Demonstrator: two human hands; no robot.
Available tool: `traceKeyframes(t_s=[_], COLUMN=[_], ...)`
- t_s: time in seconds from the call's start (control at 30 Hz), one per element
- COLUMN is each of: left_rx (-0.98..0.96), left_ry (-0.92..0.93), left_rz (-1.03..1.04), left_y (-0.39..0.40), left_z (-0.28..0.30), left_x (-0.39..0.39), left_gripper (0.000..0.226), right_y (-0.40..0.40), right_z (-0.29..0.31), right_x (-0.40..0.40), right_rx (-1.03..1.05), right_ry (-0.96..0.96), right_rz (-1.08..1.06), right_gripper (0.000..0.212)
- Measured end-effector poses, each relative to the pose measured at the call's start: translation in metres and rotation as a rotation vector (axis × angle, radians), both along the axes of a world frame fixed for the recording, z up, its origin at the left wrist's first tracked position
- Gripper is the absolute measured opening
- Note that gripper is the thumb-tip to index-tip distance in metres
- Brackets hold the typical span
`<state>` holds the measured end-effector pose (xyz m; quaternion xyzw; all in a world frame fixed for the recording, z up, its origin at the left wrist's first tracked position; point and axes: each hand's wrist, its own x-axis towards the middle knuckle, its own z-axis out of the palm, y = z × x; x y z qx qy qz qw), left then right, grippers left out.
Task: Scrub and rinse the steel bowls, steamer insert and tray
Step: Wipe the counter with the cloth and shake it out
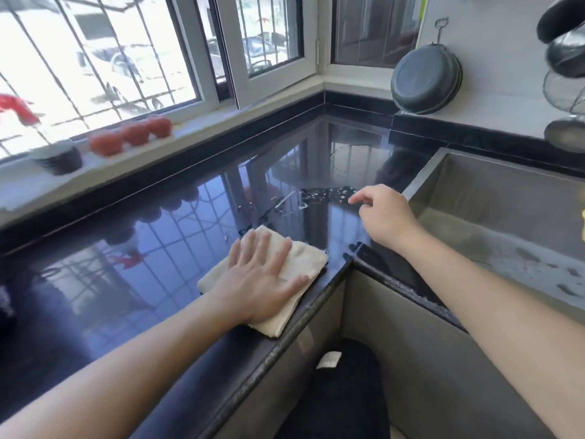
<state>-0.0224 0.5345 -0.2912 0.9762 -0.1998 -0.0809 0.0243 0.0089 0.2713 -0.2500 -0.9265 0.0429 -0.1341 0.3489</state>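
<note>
Left hand point(262, 277) spread flat on folded cream cloth point(304, 261) atop glossy black counter point(126, 280). Right hand point(384, 213) loosely curled, empty, beside steel sink point(474, 198). Round steel tray point(425, 79) upright against wall.

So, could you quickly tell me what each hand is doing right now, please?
Left hand: open, pressing flat on the cloth.
Right hand: open, fingers loosely curled, holding nothing.

Home kitchen, glossy black stone countertop point(164, 264) wrapping a corner, steel sink point(493, 198) at three o'clock, tomatoes point(129, 136) on the barred window point(95, 58) sill at ten o'clock, pans point(425, 79) hung on the wall at one o'clock
</note>
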Motion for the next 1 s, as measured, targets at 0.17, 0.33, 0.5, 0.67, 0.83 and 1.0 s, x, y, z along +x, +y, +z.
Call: traceKeyframes(t_s=[0.17,0.33,0.5,0.67,0.83,1.0], left_rx=[-0.108,-0.029,-0.048,-0.056,-0.044,-0.069], left_ry=[-0.225,-0.01,0.015,0.063,0.031,0.008], left_rz=[0.079,0.029,0.072,-0.013,-0.185,-0.259], left_y=[0.015,-0.019,-0.124,-0.226,-0.238,-0.21], left_z=[0.006,0.003,0.009,0.016,0.006,-0.003], left_x=[-0.021,0.026,0.134,0.187,0.159,0.069], left_gripper=[0.061,0.08,0.079,0.082,0.072,0.059], right_y=[0.019,0.017,-0.036,-0.11,-0.155,-0.166], right_z=[-0.008,-0.001,0.003,-0.011,-0.007,-0.004], right_x=[-0.01,-0.017,-0.02,-0.045,-0.074,-0.093], right_rx=[-0.044,-0.049,0.01,0.06,0.086,0.117], right_ry=[0.064,0.066,0.09,0.107,0.13,0.127], right_rz=[0.17,0.238,0.058,-0.209,-0.338,-0.347], right_gripper=[0.037,0.037,0.037,0.035,0.033,0.029])
